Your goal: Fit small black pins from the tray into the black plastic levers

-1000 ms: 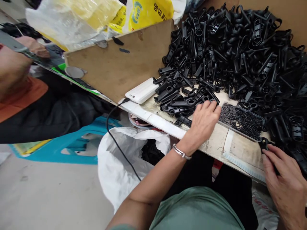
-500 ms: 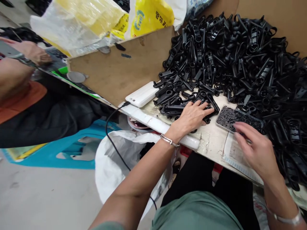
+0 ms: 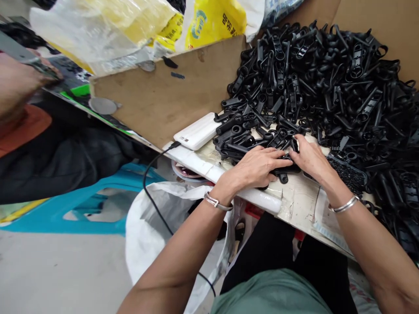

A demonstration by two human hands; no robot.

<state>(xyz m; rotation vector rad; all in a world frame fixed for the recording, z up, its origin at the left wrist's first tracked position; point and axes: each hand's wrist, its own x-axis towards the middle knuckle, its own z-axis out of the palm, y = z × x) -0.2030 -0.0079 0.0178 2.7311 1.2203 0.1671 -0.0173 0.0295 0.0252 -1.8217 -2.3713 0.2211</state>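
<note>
A big heap of black plastic handle parts (image 3: 327,74) covers the worktable (image 3: 294,200). A smaller row of the same parts (image 3: 242,135) lies at its near left edge. My left hand (image 3: 255,168) rests flat on that row, fingers stretched out and close together. My right hand (image 3: 309,157) meets it from the right, fingers curled onto a black part (image 3: 284,173) between the two hands. A tray of small black pieces (image 3: 348,174) sits just right of my right hand.
A white power bank (image 3: 198,131) with a black cable (image 3: 153,187) lies beside the parts. A white bag (image 3: 153,226) hangs open under the table edge. A cardboard wall (image 3: 163,96) stands at the left. Another person in orange and black (image 3: 39,144) sits left, beside a blue stool (image 3: 98,205).
My right hand has swung left from the table's near right edge, over the tray, to join my left hand. My left hand slid slightly nearer over the row of parts.
</note>
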